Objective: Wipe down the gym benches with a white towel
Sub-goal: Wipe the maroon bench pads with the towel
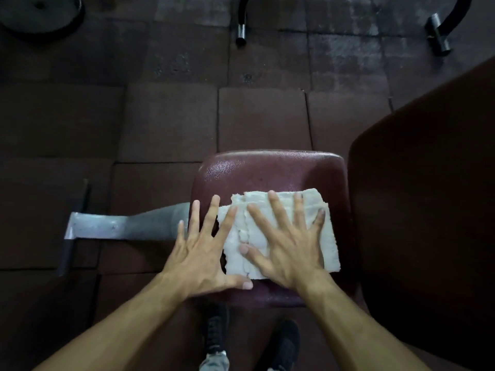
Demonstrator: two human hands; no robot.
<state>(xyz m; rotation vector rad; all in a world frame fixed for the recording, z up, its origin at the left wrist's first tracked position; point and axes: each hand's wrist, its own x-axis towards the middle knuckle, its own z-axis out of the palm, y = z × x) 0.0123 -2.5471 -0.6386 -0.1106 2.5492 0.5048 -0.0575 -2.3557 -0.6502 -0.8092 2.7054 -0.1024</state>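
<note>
A folded white towel (pixel 313 207) lies flat on the small maroon seat pad (pixel 267 170) of a gym bench. My right hand (pixel 289 245) presses on the towel with fingers spread straight. My left hand (pixel 206 253) lies flat beside it, fingers spread, over the pad's left edge, with its index finger and thumb touching the towel's left edge. A larger dark backrest pad (pixel 428 196) rises at the right.
The bench's grey steel foot (pixel 112 227) sticks out to the left on dark rubber floor tiles (pixel 166 121). A weight plate (pixel 40 14) lies at top left. Curved black machine handles (pixel 241 30) (pixel 439 33) hang at the top. My black shoes (pixel 214 330) stand below.
</note>
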